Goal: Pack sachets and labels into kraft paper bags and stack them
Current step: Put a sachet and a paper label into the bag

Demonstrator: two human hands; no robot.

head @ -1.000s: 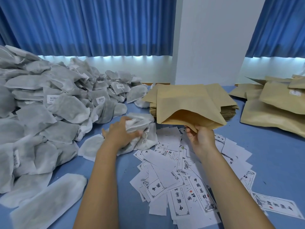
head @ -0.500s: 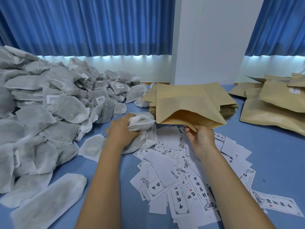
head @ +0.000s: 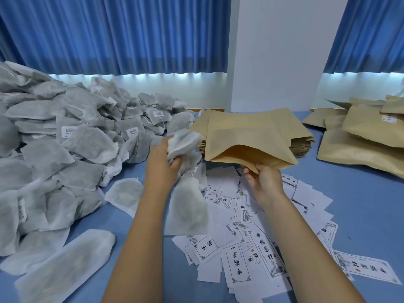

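My left hand (head: 162,166) grips a bunch of white sachets (head: 183,142) lifted off the blue table; one sachet (head: 189,212) hangs down below the hand on a string. My right hand (head: 263,179) pinches the lower lip of an open kraft paper bag (head: 247,138), its mouth facing me and held just right of the sachets. Printed paper labels (head: 240,254) lie scattered on the table under both forearms. Behind the held bag sits a stack of flat empty kraft bags (head: 302,144).
A large heap of grey-white sachets (head: 56,149) covers the left of the blue table (head: 360,206). Filled kraft bags (head: 360,147) are stacked at the right. Blue curtains and a white pillar stand behind the table.
My left hand has lifted the bunch of sachets off the table and moved it up and right toward the bag's mouth. My right hand keeps holding the open bag in place.
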